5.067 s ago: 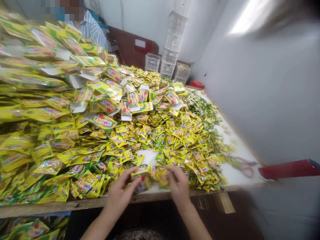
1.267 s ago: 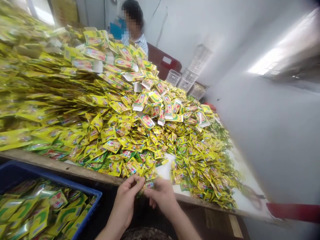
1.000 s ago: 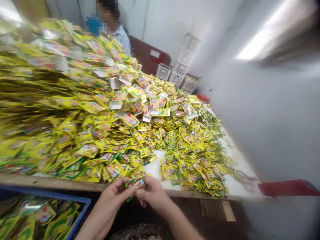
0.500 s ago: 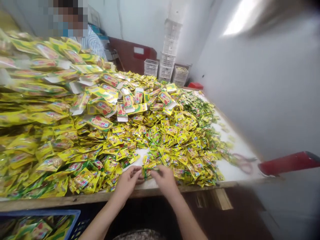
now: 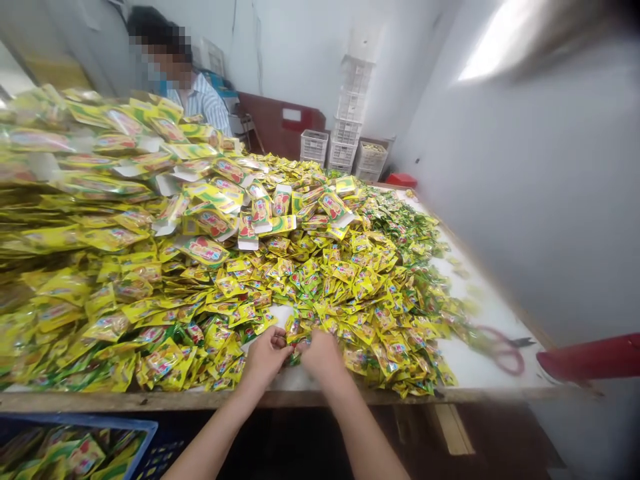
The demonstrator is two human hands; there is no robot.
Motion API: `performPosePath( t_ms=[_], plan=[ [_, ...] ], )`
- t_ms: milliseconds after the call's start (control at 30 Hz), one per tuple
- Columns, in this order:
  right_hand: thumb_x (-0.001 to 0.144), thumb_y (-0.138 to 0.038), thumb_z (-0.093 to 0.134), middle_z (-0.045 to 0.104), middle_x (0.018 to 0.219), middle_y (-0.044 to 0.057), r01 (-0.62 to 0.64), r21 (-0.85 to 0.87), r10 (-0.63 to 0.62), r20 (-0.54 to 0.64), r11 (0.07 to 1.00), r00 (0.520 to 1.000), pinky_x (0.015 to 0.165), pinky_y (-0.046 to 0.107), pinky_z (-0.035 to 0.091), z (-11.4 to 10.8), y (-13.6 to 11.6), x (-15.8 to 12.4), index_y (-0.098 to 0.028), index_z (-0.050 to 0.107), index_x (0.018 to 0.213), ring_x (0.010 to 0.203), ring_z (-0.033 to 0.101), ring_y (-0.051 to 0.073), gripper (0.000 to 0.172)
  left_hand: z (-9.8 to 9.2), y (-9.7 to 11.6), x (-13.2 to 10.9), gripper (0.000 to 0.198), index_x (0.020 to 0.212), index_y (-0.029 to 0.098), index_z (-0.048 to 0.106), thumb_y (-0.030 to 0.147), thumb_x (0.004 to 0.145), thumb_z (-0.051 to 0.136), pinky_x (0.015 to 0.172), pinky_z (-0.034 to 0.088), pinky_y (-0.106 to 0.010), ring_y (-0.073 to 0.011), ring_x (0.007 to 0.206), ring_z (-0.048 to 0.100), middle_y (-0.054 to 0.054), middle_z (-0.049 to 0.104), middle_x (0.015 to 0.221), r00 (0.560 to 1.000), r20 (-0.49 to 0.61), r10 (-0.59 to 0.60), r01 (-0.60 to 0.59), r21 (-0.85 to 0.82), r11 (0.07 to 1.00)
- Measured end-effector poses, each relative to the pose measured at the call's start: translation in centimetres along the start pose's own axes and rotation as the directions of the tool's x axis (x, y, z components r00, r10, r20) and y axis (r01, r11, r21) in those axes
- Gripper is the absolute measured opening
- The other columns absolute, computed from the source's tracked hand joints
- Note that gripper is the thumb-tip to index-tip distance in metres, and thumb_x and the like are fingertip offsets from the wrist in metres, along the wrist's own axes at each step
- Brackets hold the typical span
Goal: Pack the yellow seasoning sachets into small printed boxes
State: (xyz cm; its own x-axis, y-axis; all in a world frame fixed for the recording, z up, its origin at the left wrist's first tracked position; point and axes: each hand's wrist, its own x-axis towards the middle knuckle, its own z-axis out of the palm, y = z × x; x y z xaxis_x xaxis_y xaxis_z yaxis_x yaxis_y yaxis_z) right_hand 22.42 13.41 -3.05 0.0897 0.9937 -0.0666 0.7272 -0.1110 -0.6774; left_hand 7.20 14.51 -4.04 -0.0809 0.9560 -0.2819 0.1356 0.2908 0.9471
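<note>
Both hands meet at the table's front edge, low in the middle of the head view. My left hand (image 5: 269, 355) has its fingers curled, with thumb and fingertips pinching a small packet (image 5: 293, 359). Only a dark green sliver of that packet shows. My right hand (image 5: 321, 355) is closed against it from the other side, its fingertips mostly hidden and slightly blurred. A large heap of small yellow-and-green packets (image 5: 370, 293) rises just beyond and around the hands. Larger yellow printed boxes (image 5: 207, 250) with white open flaps lie over the heap's upper left.
Pink-handled scissors (image 5: 507, 353) and a red cylindrical object (image 5: 595, 360) are on the right of the white tabletop (image 5: 493, 303). A blue crate (image 5: 145, 427) of packets stands below left. A person (image 5: 200, 100) is behind the heap. White crates (image 5: 345, 127) are stacked at the back.
The view has shifted, so the scene sits lower and slightly to the right. My hands have drawn closer together, and the packet that showed between them is now mostly covered.
</note>
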Motion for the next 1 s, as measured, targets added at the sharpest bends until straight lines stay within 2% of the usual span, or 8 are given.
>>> performPosePath(
  t_ms=[67,167,300,400,567,733,867,1000],
  plan=[
    [0.08,-0.029,0.064,0.07,0.09,0.017,-0.071,-0.103,0.07,-0.02,0.992,0.997,0.068,0.035,0.046,-0.2,-0.5,-0.8,-0.013,0.062,0.103,0.083,0.068,0.031,0.028,0.0,0.0,0.1,0.035,0.083,0.02,0.061,0.026,0.054,0.079,0.039,0.035,-0.02,-0.0119,0.041,0.051,0.006,0.061,0.06,1.0,0.019,0.02,-0.02,0.024,1.0],
    [0.083,-0.029,0.062,0.068,0.099,0.015,-0.083,-0.177,0.082,-0.017,0.981,0.997,0.074,0.034,0.045,-0.5,-0.7,-1.7,-0.015,0.06,0.102,0.091,0.067,0.029,0.024,-0.3,0.3,-0.3,0.04,0.09,0.019,0.06,0.03,0.057,0.08,0.041,0.039,-0.021,-0.0136,0.047,0.055,0.005,0.063,0.064,0.995,0.091,0.034,-0.035,0.015,0.999],
    [0.082,-0.03,0.063,0.067,0.085,0.007,-0.023,0.01,0.024,-0.11,1.0,0.994,0.067,0.028,0.042,-0.2,0.0,-2.0,-0.019,0.06,0.085,0.079,0.063,0.023,0.012,-1.1,1.3,-1.1,0.038,0.094,0.017,0.061,0.033,0.065,0.079,0.06,0.05,-0.023,-0.0159,0.068,0.065,0.0,0.068,0.074,0.982,0.186,0.021,-0.007,-0.074,0.997],
    [0.083,-0.032,0.06,0.06,0.068,0.0,0.007,0.242,0.027,-0.138,0.97,0.99,0.058,0.024,0.037,0.4,0.3,-2.2,-0.019,0.055,0.073,0.064,0.056,0.017,0.017,-1.5,2.4,-2.2,0.03,0.092,0.016,0.063,0.037,0.073,0.074,0.072,0.053,-0.026,-0.0172,0.08,0.067,-0.004,0.07,0.086,0.975,0.221,0.005,0.029,-0.153,0.988],
    [0.083,-0.032,0.06,0.049,0.059,-0.005,0.073,0.382,0.016,-0.225,0.921,0.974,0.054,0.023,0.033,1.5,-0.4,-3.3,-0.02,0.051,0.072,0.056,0.047,0.013,0.018,-0.8,3.7,-4.3,0.036,0.087,0.019,0.059,0.028,0.063,0.083,0.074,0.053,-0.025,-0.0167,0.083,0.067,-0.002,0.071,0.086,0.975,0.22,0.018,0.047,-0.288,0.956],
    [0.086,-0.034,0.059,0.063,0.074,-0.001,0.08,0.566,0.039,-0.195,0.821,0.98,0.06,0.024,0.041,2.1,-1.3,-4.3,-0.019,0.058,0.09,0.065,0.057,0.016,0.016,-1.0,3.1,-4.8,0.034,0.087,0.019,0.059,0.028,0.064,0.082,0.064,0.052,-0.025,-0.014,0.065,0.063,0.002,0.068,0.072,0.982,0.189,-0.002,0.063,-0.321,0.945],
    [0.081,-0.027,0.065,0.067,0.08,0.001,0.127,0.571,-0.062,-0.132,0.811,0.989,0.068,0.025,0.045,1.9,-1.5,-4.3,-0.019,0.062,0.088,0.075,0.061,0.018,0.011,-2.0,2.8,-4.3,0.03,0.087,0.017,0.066,0.021,0.063,0.083,0.07,0.049,-0.023,-0.0162,0.078,0.064,-0.002,0.071,0.082,0.958,0.285,0.023,0.049,-0.242,0.969],
    [0.082,-0.027,0.063,0.067,0.073,0.001,0.138,0.519,-0.063,-0.16,0.844,0.985,0.063,0.023,0.045,1.7,-1.2,-4.1,-0.019,0.065,0.081,0.069,0.061,0.017,0.008,-2.1,2.3,-3.2,0.026,0.087,0.016,0.068,0.022,0.065,0.08,0.072,0.047,-0.024,-0.0177,0.08,0.065,-0.004,0.073,0.082,0.944,0.33,0.013,0.063,-0.218,0.974]
  ],
)
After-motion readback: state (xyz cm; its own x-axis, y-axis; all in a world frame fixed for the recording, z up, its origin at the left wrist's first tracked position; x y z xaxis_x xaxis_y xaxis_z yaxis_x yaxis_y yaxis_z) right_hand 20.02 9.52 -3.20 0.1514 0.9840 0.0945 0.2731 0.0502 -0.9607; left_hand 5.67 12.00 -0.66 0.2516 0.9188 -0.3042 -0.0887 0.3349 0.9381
